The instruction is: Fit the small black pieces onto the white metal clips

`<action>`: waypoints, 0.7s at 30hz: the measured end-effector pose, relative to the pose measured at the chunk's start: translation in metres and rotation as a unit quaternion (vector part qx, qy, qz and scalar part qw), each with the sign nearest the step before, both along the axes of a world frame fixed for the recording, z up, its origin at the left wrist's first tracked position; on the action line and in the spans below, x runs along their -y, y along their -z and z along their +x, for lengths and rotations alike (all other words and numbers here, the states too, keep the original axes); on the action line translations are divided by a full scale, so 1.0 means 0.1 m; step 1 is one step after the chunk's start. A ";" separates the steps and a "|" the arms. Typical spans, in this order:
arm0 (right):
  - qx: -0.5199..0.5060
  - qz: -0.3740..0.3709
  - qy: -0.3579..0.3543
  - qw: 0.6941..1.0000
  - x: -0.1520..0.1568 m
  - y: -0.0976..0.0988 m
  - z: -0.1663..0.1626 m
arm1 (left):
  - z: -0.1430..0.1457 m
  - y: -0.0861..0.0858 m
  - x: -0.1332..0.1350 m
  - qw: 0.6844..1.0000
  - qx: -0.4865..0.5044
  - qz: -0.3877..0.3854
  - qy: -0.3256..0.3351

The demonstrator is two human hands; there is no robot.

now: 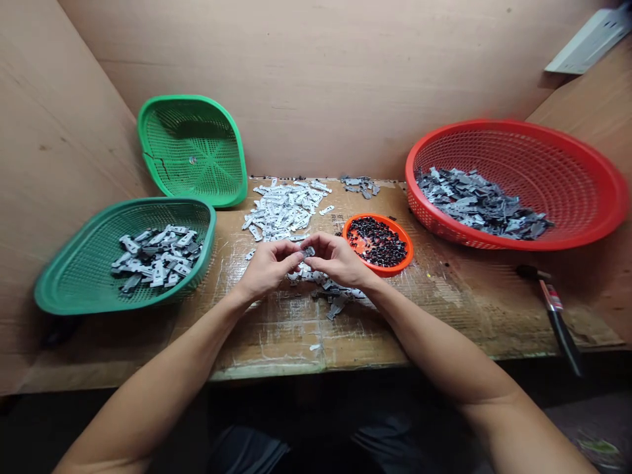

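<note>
Handwork just left of the orange dish (390, 269): left hand (266, 268) and right hand (343, 263) tip to tip, each narrowed to a thumb-and-finger pinch, with a small grey metal part (309, 251) gripped between; much of that part covered, hence impossible to tell whether joined to another piece; step in hand, by judgement, a fine two-handed fitting or adjusting; next move, by judgement, calling for one pinch kept firm, the other light enough to turn or press without slipping; below the hands, to the near left of the dish, loose grey plates (337, 299); beyond the hands, left of the dish, a heap of pale metal plates (284, 207); inside the dish, small black pieces (379, 240); behind it, a few darker plates (363, 186); far left of the dish, a dark green basket (64, 280) holding metal pieces (158, 260), with a light green basket (207, 151) tipped up behind; right of the dish, a red basket (557, 171) with grey pieces (484, 204); nearer on that side, a dark-handled tool (563, 332).
</note>
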State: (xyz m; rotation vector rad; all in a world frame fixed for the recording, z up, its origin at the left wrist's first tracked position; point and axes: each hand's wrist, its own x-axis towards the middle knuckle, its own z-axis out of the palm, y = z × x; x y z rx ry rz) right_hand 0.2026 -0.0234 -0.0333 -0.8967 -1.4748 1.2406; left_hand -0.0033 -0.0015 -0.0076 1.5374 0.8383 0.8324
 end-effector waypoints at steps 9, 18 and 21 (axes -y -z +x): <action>0.016 -0.060 0.001 0.998 0.02 0.02 -0.02 | 0.06 0.13 0.01 0.999 0.011 0.013 -0.028; 0.267 0.110 0.103 0.952 0.01 -0.01 0.00 | 0.08 0.15 0.04 0.998 -0.044 0.032 0.023; 0.285 0.119 0.097 0.946 0.02 -0.01 -0.01 | 0.06 0.17 0.03 0.996 -0.068 0.026 0.057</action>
